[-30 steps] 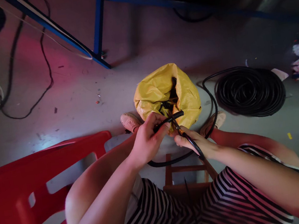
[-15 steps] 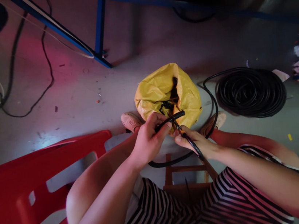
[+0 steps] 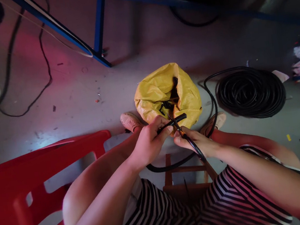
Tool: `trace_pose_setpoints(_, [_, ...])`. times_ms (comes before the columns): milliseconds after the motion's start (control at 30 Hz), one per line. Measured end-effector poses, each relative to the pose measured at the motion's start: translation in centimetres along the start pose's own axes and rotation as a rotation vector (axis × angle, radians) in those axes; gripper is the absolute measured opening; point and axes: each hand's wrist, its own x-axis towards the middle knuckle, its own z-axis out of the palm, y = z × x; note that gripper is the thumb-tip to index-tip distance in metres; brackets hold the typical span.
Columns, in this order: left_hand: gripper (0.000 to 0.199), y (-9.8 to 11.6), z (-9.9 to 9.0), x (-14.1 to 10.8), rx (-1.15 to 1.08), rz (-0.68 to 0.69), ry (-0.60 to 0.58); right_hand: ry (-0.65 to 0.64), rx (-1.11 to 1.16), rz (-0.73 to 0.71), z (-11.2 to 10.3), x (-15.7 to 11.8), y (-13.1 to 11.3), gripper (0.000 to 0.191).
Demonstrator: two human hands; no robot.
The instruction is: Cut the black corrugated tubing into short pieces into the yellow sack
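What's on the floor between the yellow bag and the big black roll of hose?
Head view: one black hose strand curves across the bare floor between the yellow bag and the coil.

Grey concrete floor, yellow bag, black hose coil, loose cables

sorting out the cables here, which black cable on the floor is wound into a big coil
The thick black cable coil right of the yellow bag. The thin black cable at far left just trails loose across the floor.

A bag is sitting on the floor between two shoes, with a cable coil lying to its right.
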Motion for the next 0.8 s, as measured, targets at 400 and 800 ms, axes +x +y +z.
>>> trace_pose_setpoints(400, [0.021, -1.7, -0.5, -0.6, 0.003, -0.083, 0.076, 0.021, 0.092, 0.074, 1.6, 1.5, 1.2, 0.070])
trace_pose_setpoints(800, [0.024, -2.4, -0.4, -0.7, -0.115, -0.206, 0.151, 0.004, 0.185, 0.139, 1.8, 2.1, 1.0, 0.069])
